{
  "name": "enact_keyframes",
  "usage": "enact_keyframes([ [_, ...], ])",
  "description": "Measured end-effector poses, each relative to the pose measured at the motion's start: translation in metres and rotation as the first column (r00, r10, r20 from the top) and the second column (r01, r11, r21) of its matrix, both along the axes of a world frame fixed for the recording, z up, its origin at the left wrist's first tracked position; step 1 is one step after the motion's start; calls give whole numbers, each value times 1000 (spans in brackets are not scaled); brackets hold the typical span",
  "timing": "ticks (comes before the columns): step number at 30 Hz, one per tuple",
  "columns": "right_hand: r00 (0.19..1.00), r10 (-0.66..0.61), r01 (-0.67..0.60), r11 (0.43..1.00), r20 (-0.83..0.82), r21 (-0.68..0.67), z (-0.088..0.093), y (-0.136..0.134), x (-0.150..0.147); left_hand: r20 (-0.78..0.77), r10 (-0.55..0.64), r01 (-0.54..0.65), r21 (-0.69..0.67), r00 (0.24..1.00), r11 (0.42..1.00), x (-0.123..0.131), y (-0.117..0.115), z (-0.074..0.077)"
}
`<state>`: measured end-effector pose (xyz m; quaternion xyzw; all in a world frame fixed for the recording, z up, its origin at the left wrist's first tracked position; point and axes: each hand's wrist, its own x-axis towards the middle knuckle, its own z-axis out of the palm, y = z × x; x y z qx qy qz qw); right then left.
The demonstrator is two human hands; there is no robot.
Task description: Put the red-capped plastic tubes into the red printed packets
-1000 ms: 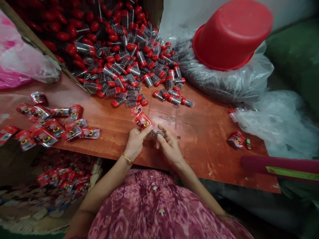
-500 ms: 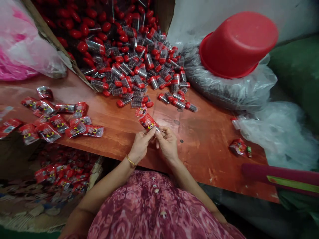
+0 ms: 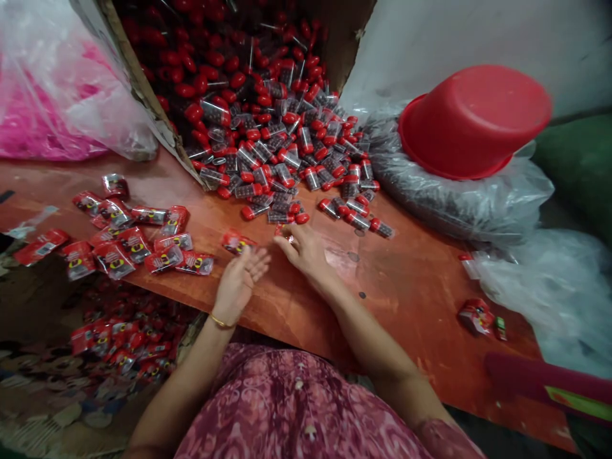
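My left hand [image 3: 241, 282] is open, its fingers stretched out and the palm turned partly up. Just beyond its fingertips is a red printed packet [image 3: 235, 241], blurred; I cannot tell whether it touches the table. My right hand [image 3: 308, 256] reaches forward, thumb and fingers apart over a small red printed piece [image 3: 285, 232], which it partly covers. Close beyond that hand lie clear tubes with red caps and dark contents [image 3: 285, 208]. To the left of my left hand, several red packets [image 3: 136, 244] are spread on the orange-brown table [image 3: 287, 312].
A cardboard box [image 3: 157, 121] spills a large heap of capped tubes. An upturned red bucket [image 3: 478, 121] stands on a clear plastic bag [image 3: 440, 204] at right. Below the table's left edge is a pile of red packets [image 3: 124, 338]. A crumpled packet [image 3: 477, 317] lies at right.
My hands have parted. The left let go of the red packet, which is now farther left, and opened. The right moved forward to the small red piece. The view has shifted slightly.
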<state>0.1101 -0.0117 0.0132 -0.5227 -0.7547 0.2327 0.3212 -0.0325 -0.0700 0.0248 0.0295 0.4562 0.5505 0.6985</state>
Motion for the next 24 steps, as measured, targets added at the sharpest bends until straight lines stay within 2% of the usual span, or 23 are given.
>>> enact_keyframes([
  [1,987,11,-23,997,160,78,3,14,-4,-7,100,-101,-22,995,995,-10,5,2],
  [3,916,3,-69,986,402,151,4,38,-10,-14,296,-296,-30,955,955,-28,14,7],
  [5,850,9,-110,981,527,161,0,53,-10,2,403,-403,-5,915,915,-42,20,12],
  [6,831,16,-126,979,555,160,-3,56,-7,11,412,-412,7,911,911,-45,20,14],
  [7,823,22,-137,977,568,161,-6,56,-1,10,393,-393,11,920,919,-46,20,15],
  [9,827,32,-150,975,561,165,-12,50,19,-43,273,-272,17,961,962,-41,14,14],
  [11,846,50,-163,972,530,169,-18,38,45,-212,69,-63,35,975,997,-27,8,10],
  [12,858,65,-177,969,509,175,-21,31,59,-350,-29,54,60,936,997,-17,6,7],
  [13,869,81,-193,964,488,184,-23,23,73,-515,-101,174,95,851,980,-8,5,4],
  [14,879,94,-206,959,467,196,-26,16,87,-688,-121,292,136,715,947,2,7,2],
  [16,896,112,-219,954,430,206,-31,1,112,-941,-22,514,165,338,842,19,17,-3],
  [18,901,122,-222,954,417,201,-35,-12,132,-993,113,660,63,-33,749,30,35,-7],
  [19,902,116,-217,955,417,203,-36,-18,140,-973,142,691,-23,-181,723,34,44,-10],
  [20,903,98,-203,956,418,214,-36,-24,146,-943,152,704,-107,-295,702,37,52,-12],
  [21,908,66,-178,955,414,238,-35,-30,151,-913,156,712,-178,-377,679,38,58,-15],
  [22,915,21,-142,952,404,272,-34,-36,153,-887,158,714,-231,-433,661,39,62,-18],
  [24,930,-72,-61,936,359,347,-31,-46,150,-856,168,721,-287,-488,631,42,60,-23],
])
